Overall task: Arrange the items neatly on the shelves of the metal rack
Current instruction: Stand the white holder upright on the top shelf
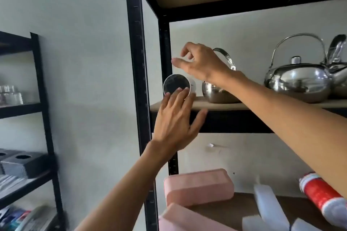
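Note:
A black metal rack (135,62) with wooden shelves fills the right side. On its upper shelf (221,106) a white cylinder with a dark round end (175,84) lies on its side at the left corner. My left hand (174,124) reaches up with straight fingers touching the lower edge of that round end. My right hand (199,63) hovers above the cylinder, fingers loosely spread and holding nothing. Behind my right wrist stands a steel kettle (217,93), partly hidden. A second steel kettle (298,80) stands further right.
A third kettle (339,69) is cut off at the right edge. The lower shelf holds pink boxes (199,185), white bottles (270,206) and a red-and-white tube (323,197). A second black rack (43,99) stands at the left with glasses, boxes and packets.

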Tool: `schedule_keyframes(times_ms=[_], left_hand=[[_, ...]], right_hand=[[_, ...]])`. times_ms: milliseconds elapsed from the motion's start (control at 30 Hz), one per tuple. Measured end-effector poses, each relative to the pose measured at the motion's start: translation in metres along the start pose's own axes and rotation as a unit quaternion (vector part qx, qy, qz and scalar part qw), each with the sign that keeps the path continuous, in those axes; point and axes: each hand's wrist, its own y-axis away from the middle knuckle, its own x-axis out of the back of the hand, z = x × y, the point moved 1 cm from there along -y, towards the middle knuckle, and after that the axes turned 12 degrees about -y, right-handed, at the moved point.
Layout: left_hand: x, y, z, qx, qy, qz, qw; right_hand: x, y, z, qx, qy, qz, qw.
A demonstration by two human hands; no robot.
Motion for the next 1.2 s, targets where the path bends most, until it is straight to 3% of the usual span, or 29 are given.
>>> schedule_keyframes(times_ms=[367, 667, 867, 1200], left_hand=[[-0.022, 0.002, -0.009, -0.066, -0.024, 0.202, 0.977], [-0.027, 0.001, -0.009, -0.055, -0.023, 0.212, 0.975], [-0.027, 0.001, -0.010, -0.056, -0.029, 0.219, 0.974], [-0.027, 0.003, -0.009, -0.052, -0.041, 0.210, 0.976]], right_hand=[[-0.043, -0.066, 0.014, -0.175, 0.101, -0.061, 0.978], [-0.071, -0.086, 0.035, -0.292, 0.191, -0.094, 0.933], [-0.068, -0.081, 0.029, -0.381, 0.107, -0.164, 0.904], [-0.071, -0.072, 0.033, -0.424, -0.004, -0.160, 0.891]])
